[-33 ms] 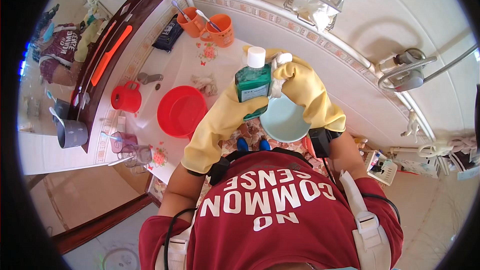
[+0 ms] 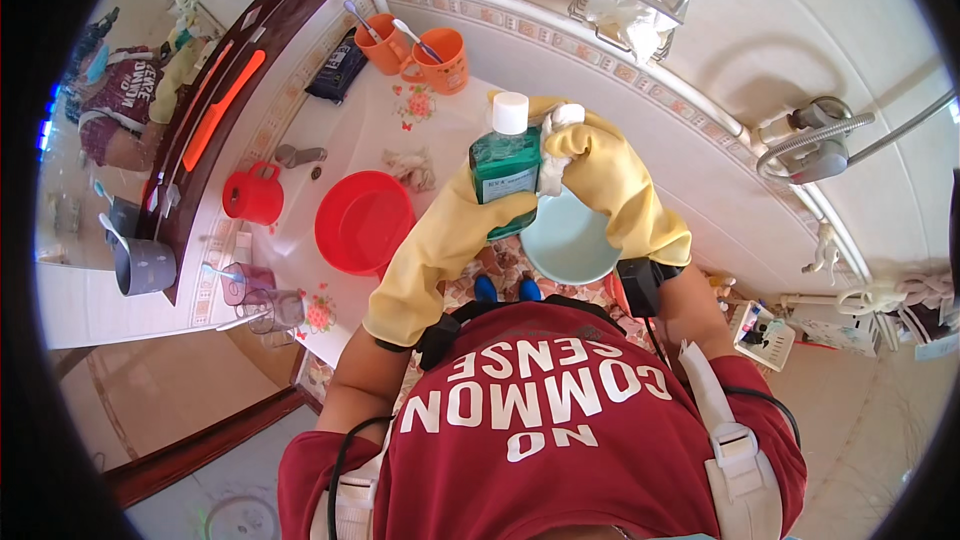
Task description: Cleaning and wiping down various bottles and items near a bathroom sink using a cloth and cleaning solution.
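Upright in front of my chest is a clear bottle of green liquid (image 2: 508, 156) with a white cap. My left hand (image 2: 478, 202), in a yellow rubber glove, is closed around its lower part, the thumb across the front near the label. A crumpled white cloth (image 2: 554, 172) is bunched in my right hand (image 2: 598, 162), gloved alike. That hand presses the cloth to the bottle's right side, its fingers partly hidden behind the bottle. Beneath both hands, lower down, is a pale blue basin (image 2: 575, 245).
On the white sink counter to the left stand a red basin (image 2: 352, 222), a red mug (image 2: 252, 195), two orange cups (image 2: 440, 62) with toothbrushes and a dark packet (image 2: 333, 66). A wet rag (image 2: 408, 169) lies by them. A shower hose (image 2: 822, 126) projects from the right wall.
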`<state>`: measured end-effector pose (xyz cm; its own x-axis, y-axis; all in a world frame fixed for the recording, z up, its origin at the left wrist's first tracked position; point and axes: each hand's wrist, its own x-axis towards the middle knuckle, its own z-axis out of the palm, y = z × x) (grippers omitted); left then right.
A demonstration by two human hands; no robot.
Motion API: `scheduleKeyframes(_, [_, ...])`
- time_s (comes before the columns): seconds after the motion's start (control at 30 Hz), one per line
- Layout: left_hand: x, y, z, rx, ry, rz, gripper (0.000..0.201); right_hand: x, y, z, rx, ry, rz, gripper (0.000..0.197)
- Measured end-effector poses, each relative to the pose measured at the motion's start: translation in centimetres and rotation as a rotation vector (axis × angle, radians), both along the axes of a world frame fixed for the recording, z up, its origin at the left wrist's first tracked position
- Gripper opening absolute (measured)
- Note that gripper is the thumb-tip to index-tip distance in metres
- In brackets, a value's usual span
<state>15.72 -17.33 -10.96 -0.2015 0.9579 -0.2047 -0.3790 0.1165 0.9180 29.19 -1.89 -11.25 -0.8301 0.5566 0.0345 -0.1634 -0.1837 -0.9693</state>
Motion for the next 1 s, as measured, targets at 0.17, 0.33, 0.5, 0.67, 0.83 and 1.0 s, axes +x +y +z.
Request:
scheduleKeyframes(0.17, [0.4,0.9,-2.5,-0.059,0.216,0.169,0.038,-1.7,-3.4,1.6,0.029,-0.033,-0.062,0.039])
scheduleKeyframes(0.33, [0.8,1.9,-0.8,-0.286,0.816,0.300,0.046,-1.4,-4.1,2.0,-0.018,-0.100,-0.017,0.057])
scheduleKeyframes(0.5, [0.0,2.6,-3.4,-0.149,1.057,0.399,0.049,-1.9,-5.3,0.3,-0.156,-0.040,-0.134,0.062])
scheduleKeyframes(0.67, [0.3,2.7,-0.9,-0.233,0.839,0.253,0.044,-1.7,-4.5,-2.6,0.225,0.039,-0.241,0.057])
scheduleKeyframes(0.83, [-0.4,1.8,-2.2,-0.058,0.198,0.098,0.048,-1.3,-0.5,-0.9,-0.060,-0.046,-0.092,0.042])
scheduleKeyframes(1.0, [-0.8,0.9,-3.2,0.126,-0.019,0.081,0.044,-0.7,0.9,-1.5,0.061,-0.058,-0.175,0.034])
